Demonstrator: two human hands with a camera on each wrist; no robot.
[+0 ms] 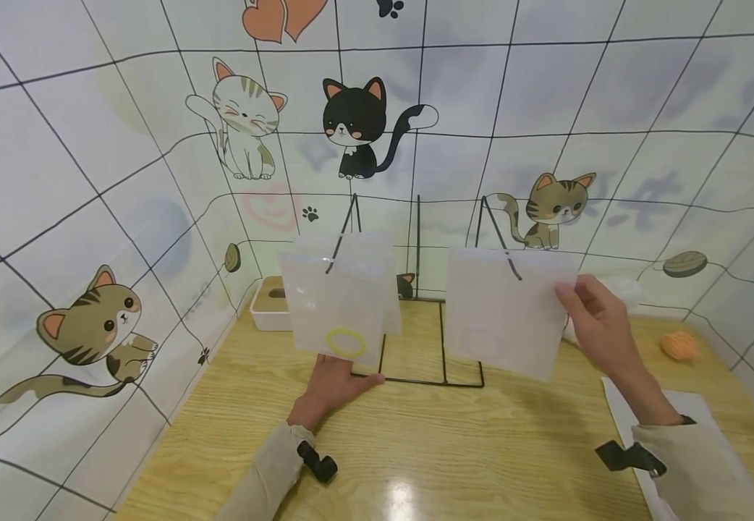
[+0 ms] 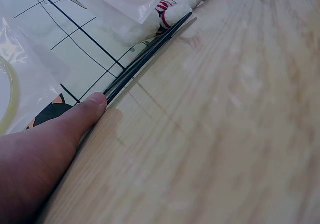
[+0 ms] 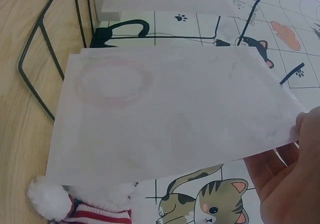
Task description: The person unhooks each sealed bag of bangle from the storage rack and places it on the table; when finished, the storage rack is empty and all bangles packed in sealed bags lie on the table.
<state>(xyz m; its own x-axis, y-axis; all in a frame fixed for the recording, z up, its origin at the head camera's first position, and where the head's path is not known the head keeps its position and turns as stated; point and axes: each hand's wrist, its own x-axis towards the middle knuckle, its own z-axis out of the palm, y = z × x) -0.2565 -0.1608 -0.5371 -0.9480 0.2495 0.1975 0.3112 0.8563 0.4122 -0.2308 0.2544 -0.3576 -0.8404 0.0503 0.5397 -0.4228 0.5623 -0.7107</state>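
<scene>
A black wire rack (image 1: 409, 380) stands on the wooden table, with thin pouches hanging from its prongs. My left hand (image 1: 333, 389) rests at the front left corner of the rack's base, its thumb (image 2: 92, 109) stretched along the wire; its other fingers are mostly hidden. Just above it hangs a translucent pouch (image 1: 331, 304) with a yellow-green ring inside, and another pouch (image 1: 393, 289) shows behind. On the right prong hangs a whitish pouch (image 1: 507, 311) containing a pale pink ring (image 3: 146, 79). With thumb and fingers, my right hand (image 1: 601, 325) pinches that pouch's right edge.
A white box with a wood-look top (image 1: 269, 318) stands behind the left pouches. At right lie an orange ball (image 1: 679, 346) and a white sheet (image 1: 686, 401). A fluffy white object with red-striped fabric (image 3: 102, 215) sits behind the right pouch. A cat-print backdrop (image 1: 468, 87) encloses the table.
</scene>
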